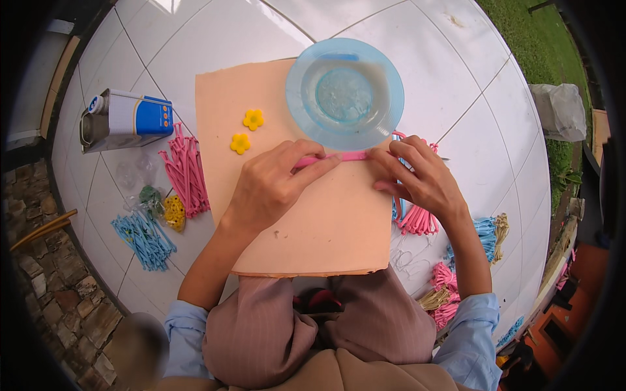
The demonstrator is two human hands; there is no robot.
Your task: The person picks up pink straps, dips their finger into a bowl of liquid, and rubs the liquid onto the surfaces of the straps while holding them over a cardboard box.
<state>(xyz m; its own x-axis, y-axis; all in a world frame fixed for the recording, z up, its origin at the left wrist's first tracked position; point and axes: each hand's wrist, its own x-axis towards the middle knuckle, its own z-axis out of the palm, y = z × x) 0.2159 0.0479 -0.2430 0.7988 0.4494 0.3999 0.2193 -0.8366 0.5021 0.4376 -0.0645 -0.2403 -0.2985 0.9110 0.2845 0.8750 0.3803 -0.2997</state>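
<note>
- Your left hand [277,179] grips the pink strip [354,156]; your right hand [422,174] touches it, grip unclear;
- uneven pulling could twist it;
- reaching forward could bump the plate [300,98].

Daylight was bright and mostly diffuse; the white floor tiles [482,173] threw back the most light, with blown-out glare at the top edge, left of centre. Shadows were soft, and the peach board [306,221] looked evenly lit. The translucent blue plate [300,98] and the metal can [124,122] showed some sheen. The left hand [274,176] and right hand [417,173] read fairly sharp. Fisheye distortion bent the tile joints, black vignette swallowed the corners, the orange wall [590,270] at right sat dim, and a blurred round smudge [137,352] marred the lower left.
</note>
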